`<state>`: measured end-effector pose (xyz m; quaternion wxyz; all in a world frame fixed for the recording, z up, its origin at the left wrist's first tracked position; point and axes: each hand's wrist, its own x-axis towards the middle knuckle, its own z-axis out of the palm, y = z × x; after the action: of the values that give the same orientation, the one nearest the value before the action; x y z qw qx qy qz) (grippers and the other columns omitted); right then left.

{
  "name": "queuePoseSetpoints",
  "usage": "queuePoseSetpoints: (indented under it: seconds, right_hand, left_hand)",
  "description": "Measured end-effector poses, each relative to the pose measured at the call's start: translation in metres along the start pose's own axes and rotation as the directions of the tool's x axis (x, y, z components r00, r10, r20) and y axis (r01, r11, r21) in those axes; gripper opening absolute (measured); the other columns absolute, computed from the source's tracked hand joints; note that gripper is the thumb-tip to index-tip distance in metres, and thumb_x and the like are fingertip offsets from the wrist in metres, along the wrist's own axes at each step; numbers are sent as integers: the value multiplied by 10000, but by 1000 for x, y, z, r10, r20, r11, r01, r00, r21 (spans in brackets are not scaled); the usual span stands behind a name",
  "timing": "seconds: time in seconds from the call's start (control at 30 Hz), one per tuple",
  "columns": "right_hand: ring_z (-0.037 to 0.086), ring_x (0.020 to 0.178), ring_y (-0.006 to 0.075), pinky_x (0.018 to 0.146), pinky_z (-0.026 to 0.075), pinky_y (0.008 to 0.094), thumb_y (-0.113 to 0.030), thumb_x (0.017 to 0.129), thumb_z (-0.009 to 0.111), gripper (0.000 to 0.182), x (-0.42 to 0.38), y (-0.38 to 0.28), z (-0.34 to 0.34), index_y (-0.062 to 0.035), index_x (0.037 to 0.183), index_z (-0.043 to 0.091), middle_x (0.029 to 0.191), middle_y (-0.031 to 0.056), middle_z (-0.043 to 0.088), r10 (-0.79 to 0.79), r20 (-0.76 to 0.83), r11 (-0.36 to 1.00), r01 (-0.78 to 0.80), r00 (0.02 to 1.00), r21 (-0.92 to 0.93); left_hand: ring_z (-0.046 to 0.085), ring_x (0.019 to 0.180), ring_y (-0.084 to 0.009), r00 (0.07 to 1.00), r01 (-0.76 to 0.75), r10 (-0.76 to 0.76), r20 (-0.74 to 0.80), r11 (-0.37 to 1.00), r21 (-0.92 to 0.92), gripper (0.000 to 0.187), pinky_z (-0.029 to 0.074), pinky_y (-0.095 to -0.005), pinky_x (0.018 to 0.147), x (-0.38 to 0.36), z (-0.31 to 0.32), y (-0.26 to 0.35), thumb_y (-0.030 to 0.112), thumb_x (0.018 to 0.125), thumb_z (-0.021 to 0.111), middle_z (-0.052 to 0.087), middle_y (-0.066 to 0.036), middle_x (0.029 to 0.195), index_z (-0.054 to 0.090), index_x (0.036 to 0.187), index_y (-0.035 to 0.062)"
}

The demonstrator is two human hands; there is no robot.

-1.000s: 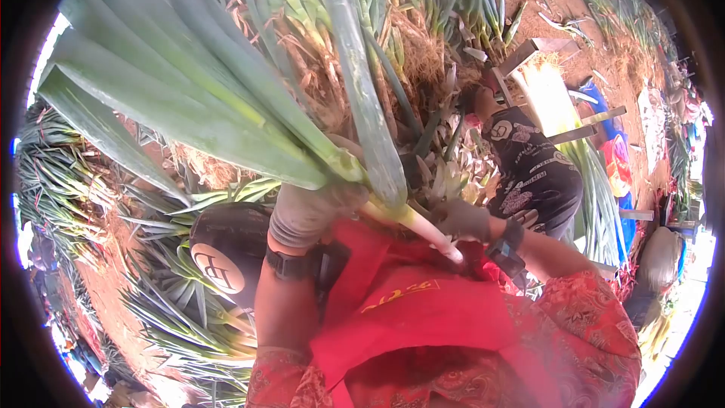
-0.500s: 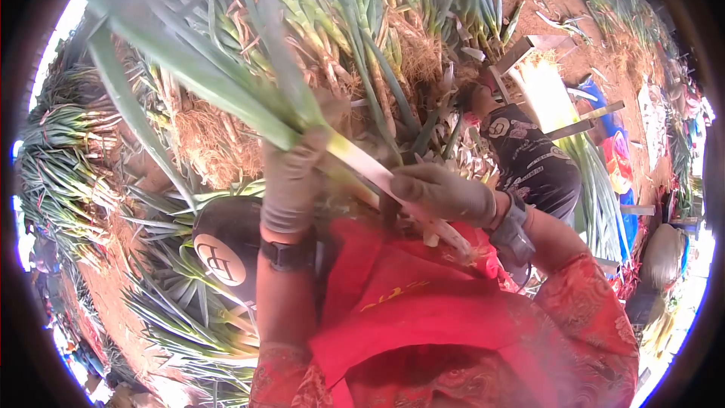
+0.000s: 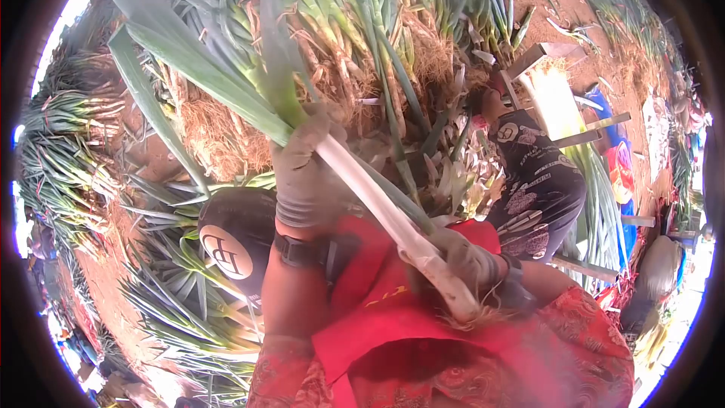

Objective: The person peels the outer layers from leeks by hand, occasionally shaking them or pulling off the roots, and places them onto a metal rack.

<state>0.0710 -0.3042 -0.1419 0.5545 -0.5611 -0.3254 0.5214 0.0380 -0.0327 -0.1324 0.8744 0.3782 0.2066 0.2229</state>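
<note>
A large green onion (image 3: 368, 190) slants across the view, its green leaves at the upper left and its white stalk running down to roots at the lower right. Gloved, my left hand (image 3: 302, 159) is wrapped round the stalk where the leaves begin. My right hand (image 3: 464, 257), also gloved, is closed beside the lower stalk near the roots. A green leaf strip (image 3: 396, 204) runs along the stalk's upper side down to my right hand. What exactly its fingers pinch is partly hidden.
Unpeeled green onions (image 3: 332, 38) lie heaped ahead, with more at the left and lower left. Peeled scraps (image 3: 472, 181) lie beyond my right hand. At the right, a metal frame (image 3: 589, 136) holds white-stalked onions (image 3: 555, 94). My knees in dark trousers flank the red apron (image 3: 400, 317).
My right hand has moved down and right, toward the root end. More white stalk shows between my hands, and a green strip now stretches alongside it. My left hand still grips the upper stalk.
</note>
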Motion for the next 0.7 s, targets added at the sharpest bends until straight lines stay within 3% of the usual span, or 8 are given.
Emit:
queuePoseSetpoints:
  seconds: [0.07, 0.17, 0.3, 0.4, 0.47, 0.5, 0.63, 0.7]
  right_hand:
    - [655, 912, 183, 790, 516, 341, -186, 996, 540, 538, -40, 71, -5, -48, 1470, 327, 1103, 141, 653, 147, 14, 943, -144, 989, 300]
    - [638, 852, 125, 790, 516, 253, -502, 956, 538, 670, -47, -26, 13, -23, 1415, 447, 1128, 64, 604, 504, -158, 492, -132, 849, 861]
    - [657, 731, 189, 637, 527, 334, -325, 922, 589, 562, -81, -56, -20, -43, 1397, 484, 897, 73, 673, 330, -211, 870, -209, 920, 447]
    - [581, 563, 148, 498, 458, 290, -359, 982, 481, 273, -107, -67, -40, -87, 999, 499, 677, 40, 594, -155, -269, 881, 256, 950, 397]
    - [500, 425, 92, 398, 387, 226, -437, 1049, 361, 560, -120, -71, -53, -126, 606, 505, 515, 6, 498, -544, -363, 614, 654, 756, 441]
    - [477, 406, 88, 392, 367, 227, -427, 1058, 334, 575, -120, -70, -59, -129, 590, 485, 489, -6, 474, -529, -439, 667, 675, 727, 314]
    - [476, 433, 144, 417, 357, 304, -326, 1041, 383, 445, -79, -37, -96, -103, 700, 562, 510, 22, 467, -367, -578, 930, 269, 729, -252]
    - [549, 515, 227, 479, 417, 358, -244, 997, 482, 281, -37, 25, -138, -72, 845, 643, 593, 81, 547, -409, -511, 708, -90, 756, -700]
  left_hand:
    - [544, 705, -112, 991, -103, 115, -66, 982, 160, 173, 451, -250, 637, 3, -5, 2, 146, 877, 607, 546, -28, 778, 594, 993, 19]
    - [544, 724, -114, 943, -222, 295, -154, 902, 371, 188, 445, -255, 651, 7, -16, 13, 195, 899, 624, 550, -23, 773, 614, 969, 21]
    - [558, 707, -134, 839, -251, 402, -366, 884, 394, 217, 457, -288, 654, 9, -20, 29, 239, 900, 642, 582, -36, 780, 633, 941, 26]
    - [550, 666, -146, 750, -244, 475, -460, 845, 475, 235, 457, -297, 637, 7, -28, 48, 254, 897, 648, 583, -34, 762, 636, 917, 20]
    - [540, 649, -139, 691, -290, 578, -434, 772, 566, 223, 448, -287, 617, 2, -28, 63, 227, 894, 651, 569, -26, 753, 639, 916, 6]
    - [538, 647, -133, 656, -345, 619, -431, 755, 558, 208, 444, -281, 610, 0, -23, 68, 203, 891, 651, 566, -22, 753, 642, 920, -3]
    - [572, 685, -135, 550, -508, 772, -320, 613, 605, 192, 471, -284, 643, -5, -7, 101, 114, 884, 618, 609, -40, 818, 641, 1027, -13]
    - [586, 718, -142, 465, -611, 859, -215, 487, 624, 249, 482, -286, 664, -8, -3, 123, 103, 886, 607, 627, -56, 870, 628, 1103, -17]
